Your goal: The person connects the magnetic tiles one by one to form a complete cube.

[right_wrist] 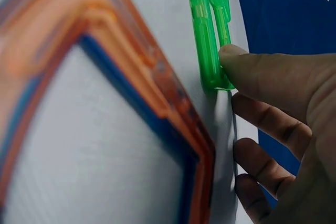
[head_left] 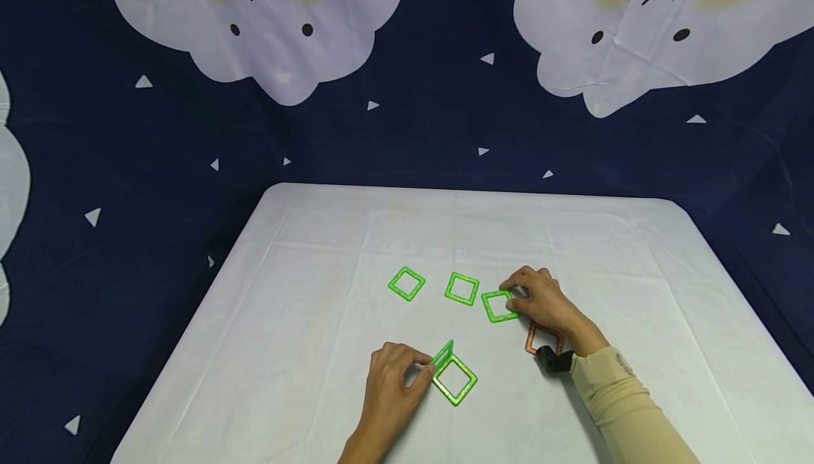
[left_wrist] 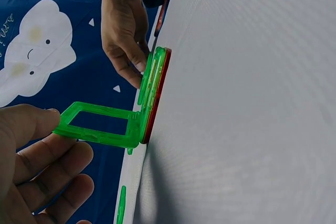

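Between its thumb and index finger, my left hand (head_left: 393, 383) pinches a green square magnetic tile (left_wrist: 97, 124). That tile stands up along one edge of a flat green square frame (head_left: 472, 388); a red layer (left_wrist: 157, 98) shows beneath the flat one in the left wrist view. Farther right, my right hand (head_left: 540, 300) grips the right side of another green square frame (head_left: 491, 308) with thumb and index finger. In the right wrist view its thumb presses the green frame (right_wrist: 203, 40), and the index finger is mostly hidden. An orange square frame (head_left: 531, 340) lies below the right wrist.
Two more green squares, one at left (head_left: 396, 292) and another in the middle (head_left: 451, 286), lie behind the hands on the white-covered table (head_left: 286, 323). A dark blue cloth (head_left: 432, 132) with clouds hangs behind the table. A black wrist device (head_left: 553, 360) hangs near the orange frame.
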### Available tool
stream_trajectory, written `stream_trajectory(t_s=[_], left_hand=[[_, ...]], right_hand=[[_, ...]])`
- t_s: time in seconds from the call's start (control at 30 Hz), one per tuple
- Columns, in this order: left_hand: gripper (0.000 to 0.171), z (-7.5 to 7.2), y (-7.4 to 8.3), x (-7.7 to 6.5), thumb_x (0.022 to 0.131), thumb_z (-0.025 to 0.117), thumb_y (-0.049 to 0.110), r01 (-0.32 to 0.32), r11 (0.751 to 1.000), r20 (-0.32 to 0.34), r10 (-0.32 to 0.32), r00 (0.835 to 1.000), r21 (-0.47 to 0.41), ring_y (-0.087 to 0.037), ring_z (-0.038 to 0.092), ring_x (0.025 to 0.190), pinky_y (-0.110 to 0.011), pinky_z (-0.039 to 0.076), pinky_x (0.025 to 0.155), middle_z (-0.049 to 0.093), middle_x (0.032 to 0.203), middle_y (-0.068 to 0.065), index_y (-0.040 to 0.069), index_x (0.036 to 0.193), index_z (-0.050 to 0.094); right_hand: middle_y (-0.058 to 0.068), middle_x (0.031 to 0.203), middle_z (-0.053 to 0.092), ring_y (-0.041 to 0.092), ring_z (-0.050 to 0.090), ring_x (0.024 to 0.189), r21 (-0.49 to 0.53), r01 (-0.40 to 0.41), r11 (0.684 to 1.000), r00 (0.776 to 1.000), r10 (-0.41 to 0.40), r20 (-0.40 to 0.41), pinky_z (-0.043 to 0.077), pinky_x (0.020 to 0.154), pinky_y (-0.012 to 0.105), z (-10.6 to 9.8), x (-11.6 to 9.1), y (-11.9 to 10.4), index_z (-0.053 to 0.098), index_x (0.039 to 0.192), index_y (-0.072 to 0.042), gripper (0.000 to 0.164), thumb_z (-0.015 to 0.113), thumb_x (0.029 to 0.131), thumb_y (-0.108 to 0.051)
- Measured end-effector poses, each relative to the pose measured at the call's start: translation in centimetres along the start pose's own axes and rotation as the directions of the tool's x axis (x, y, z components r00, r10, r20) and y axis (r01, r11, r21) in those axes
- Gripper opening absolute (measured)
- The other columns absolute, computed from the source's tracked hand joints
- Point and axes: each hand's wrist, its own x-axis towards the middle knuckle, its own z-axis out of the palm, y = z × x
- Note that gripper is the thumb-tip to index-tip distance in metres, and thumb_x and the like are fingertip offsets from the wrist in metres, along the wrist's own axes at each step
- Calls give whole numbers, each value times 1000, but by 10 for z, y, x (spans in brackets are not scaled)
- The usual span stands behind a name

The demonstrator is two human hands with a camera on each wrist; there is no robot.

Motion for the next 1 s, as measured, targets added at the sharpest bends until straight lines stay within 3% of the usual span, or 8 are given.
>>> stream_trajectory(t_s=[0.63,1.0], left_hand=[[8,-1,0,0,72,79,21,-2,1000,9,2,1000,-3,-1,53,80,-28,40,84,65,76,15,22,77,73],[7,-1,1,0,73,78,22,10,1000,17,-10,1000,-8,0,53,80,-27,39,84,64,76,16,21,77,73]], right_hand=[[3,100,61,24,46,89,-46,-31,998,997,28,-71,30,81,46,7,4,-2,69,84,-18,8,73,78,-14],[5,92,67,21,46,86,54,-118,992,990,122,-66,33,74,33,1,5,-2,68,87,-18,7,70,81,-14]])
